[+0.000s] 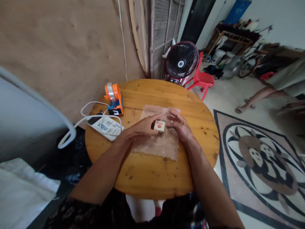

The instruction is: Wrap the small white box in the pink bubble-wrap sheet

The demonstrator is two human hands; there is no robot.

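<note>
A small pale box with red print on top sits over a sheet of clear bubble wrap on the round wooden table. My left hand grips the box from its left side, thumb and fingers around it. On the other side, my right hand is open above the wrap, its fingers slightly curled and apart. A narrow gap seems to separate its fingertips from the box.
An orange and blue tape dispenser stands at the table's back left. Before it lies a flat white printed object with a white cable across it. Behind the table are a fan and a red chair. A person's leg shows at right.
</note>
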